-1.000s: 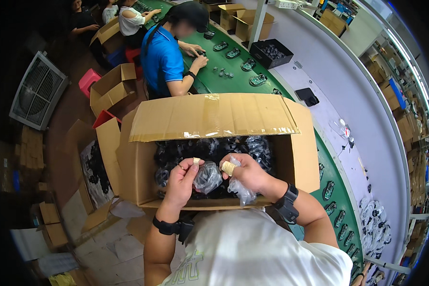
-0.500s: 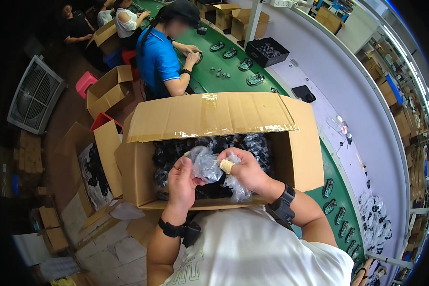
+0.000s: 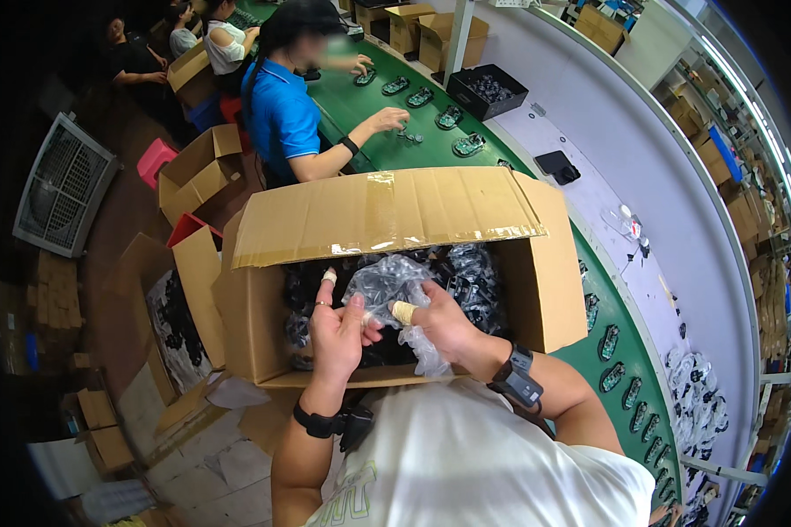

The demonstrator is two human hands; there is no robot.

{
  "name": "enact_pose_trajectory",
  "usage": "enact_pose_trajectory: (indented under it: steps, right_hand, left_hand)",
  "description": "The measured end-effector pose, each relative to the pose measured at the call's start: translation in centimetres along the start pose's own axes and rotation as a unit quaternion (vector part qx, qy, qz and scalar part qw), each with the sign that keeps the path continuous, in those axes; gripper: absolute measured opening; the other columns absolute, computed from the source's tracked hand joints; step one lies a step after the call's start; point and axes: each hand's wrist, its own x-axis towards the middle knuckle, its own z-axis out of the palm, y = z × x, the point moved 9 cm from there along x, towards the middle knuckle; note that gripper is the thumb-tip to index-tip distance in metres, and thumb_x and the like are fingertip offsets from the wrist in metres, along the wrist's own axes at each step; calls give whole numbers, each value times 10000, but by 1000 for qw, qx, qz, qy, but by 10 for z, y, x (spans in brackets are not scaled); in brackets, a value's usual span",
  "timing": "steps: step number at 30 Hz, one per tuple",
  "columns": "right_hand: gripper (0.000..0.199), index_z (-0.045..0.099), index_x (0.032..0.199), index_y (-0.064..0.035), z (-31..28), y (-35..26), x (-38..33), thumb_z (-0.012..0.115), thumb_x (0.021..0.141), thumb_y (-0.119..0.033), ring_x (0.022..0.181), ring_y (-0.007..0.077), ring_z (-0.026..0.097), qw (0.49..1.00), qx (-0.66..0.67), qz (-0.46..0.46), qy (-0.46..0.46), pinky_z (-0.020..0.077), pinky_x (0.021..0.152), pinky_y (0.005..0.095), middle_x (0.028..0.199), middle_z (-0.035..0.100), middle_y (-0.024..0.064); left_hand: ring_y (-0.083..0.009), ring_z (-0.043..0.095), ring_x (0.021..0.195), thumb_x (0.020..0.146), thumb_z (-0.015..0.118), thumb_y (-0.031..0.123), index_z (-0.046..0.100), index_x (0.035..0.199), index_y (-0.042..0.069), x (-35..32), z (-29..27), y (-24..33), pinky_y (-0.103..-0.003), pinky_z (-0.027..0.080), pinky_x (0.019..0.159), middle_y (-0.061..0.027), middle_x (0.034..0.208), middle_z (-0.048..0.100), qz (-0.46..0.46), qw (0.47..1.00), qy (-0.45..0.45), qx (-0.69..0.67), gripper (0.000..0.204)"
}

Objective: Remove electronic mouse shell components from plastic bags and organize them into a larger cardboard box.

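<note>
A crumpled clear plastic bag [image 3: 385, 274] is held over the open cardboard box [image 3: 387, 206] in front of me. My right hand [image 3: 444, 323] grips the bag's right side, a pale wrap round one finger. My left hand [image 3: 336, 338] is at the bag's left edge with its fingers apart, the index finger stretched upward and its tip covered in a pale wrap. Its thumb lies against or just beside the plastic. Inside the box, dark parts [image 3: 476, 281], some in clear bags, lie beneath both hands; what the held bag contains, if anything, I cannot make out.
Along a green conveyor belt [image 3: 580, 386] lie several circuit-board assemblies [image 3: 468, 145]. A co-worker in a blue shirt [image 3: 283, 114] works at the belt beyond the box. A black bin [image 3: 488, 92] and a heap of clear bags [image 3: 696, 400] rest on the right-hand ledge. Another open box [image 3: 198, 281] stands left.
The bag has spread out wider and its upper part has risen. My left hand's fingers have loosened, the index now pointing up. The co-worker's hands have moved apart over the belt.
</note>
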Motion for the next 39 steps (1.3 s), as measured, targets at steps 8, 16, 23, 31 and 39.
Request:
enact_pose_trajectory:
  steps: [8, 16, 23, 31, 39]
  right_hand:
    - [462, 566, 1294, -48, 25, -82, -16, 616, 835, -51, 769, 419, 673, 763, -602, -234, -18, 541, 718, 470, 769, 647, 279]
    - [248, 601, 1163, -48, 8, -63, -10, 609, 939, -154, 739, 384, 690, 767, -622, -156, 0, 539, 691, 443, 790, 684, 210]
    - [631, 532, 1342, -14, 17, -66, -22, 794, 861, -328, 985, 277, 654, 787, -526, -319, -56, 522, 892, 375, 1109, 647, 176]
    - [182, 673, 979, -85, -19, -66, -25, 611, 843, -188, 710, 370, 686, 804, -567, -169, -63, 541, 661, 449, 750, 679, 185]
    - [264, 694, 843, -16, -46, -58, -59, 585, 946, -232, 764, 359, 663, 808, -560, -175, -59, 534, 703, 429, 787, 673, 181]
  left_hand:
    - [-356, 691, 608, 961, 540, 177, 381, 1451, -95, -1, 5, 12, -433, 553, 646, -232, 704, 673, 11, 929, -56, 366, 582]
    - [-199, 650, 492, 976, 531, 107, 475, 1426, -26, -8, 11, 36, -350, 517, 520, -138, 578, 629, 15, 950, -116, 290, 472]
    - [-127, 633, 542, 1001, 545, 111, 502, 1362, -24, -6, 27, 21, -279, 504, 532, -77, 664, 650, 24, 959, -178, 218, 388]
    - [-66, 602, 697, 1015, 590, 169, 596, 1220, 13, 47, 7, 9, -233, 504, 618, -21, 817, 645, -10, 960, -230, 156, 258]
    - [-363, 482, 1345, 857, 723, 414, 557, 1383, 66, 114, 57, -49, -421, 380, 1126, -213, 1440, 522, 111, 731, -305, 600, 653]
